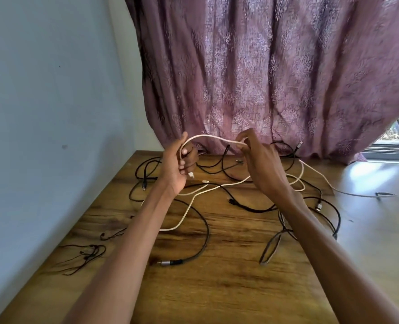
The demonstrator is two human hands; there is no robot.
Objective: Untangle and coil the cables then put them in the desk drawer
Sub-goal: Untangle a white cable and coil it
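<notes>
**A:** Item one, the white cable (213, 137). Where does it sit?

**B:** Mid-frame, lifted off the desk (217, 288). One arch of it spans between the two hands, long axis running left to right across the picture, in front of the purple curtain (263, 66). The slack falls from the right hand (261, 164), trails down-left over the wood, and ends near the left forearm.

**A:** Left hand (178, 166)?

**B:** Fingers curled round the cable, holding what looks like the first turn of a coil. A white plug (191, 175) pokes out just below them.

**A:** Right hand?

**B:** Thumb and fingers (246, 142) pinching the arch at its right end, slightly higher in frame than the left hand's grip.

**A:** So which way does the next loop travel?

**B:** My judgement: leftward. The right hand carries its pinch across to the left, which stays as the anchor. The free length lies below and between both hands, so it feeds up from the desk.

**A:** Snags?

**B:** Likely. The white slack crosses several black cables (200, 220) on the wood; whether over or under at each crossing, I cannot tell.

**A:** Other entries?

**B:** A second pale cable (320, 176) at right of frame running off the desk edge, thin black earphones (86, 253) at lower left. Drawer: not in view.
</notes>
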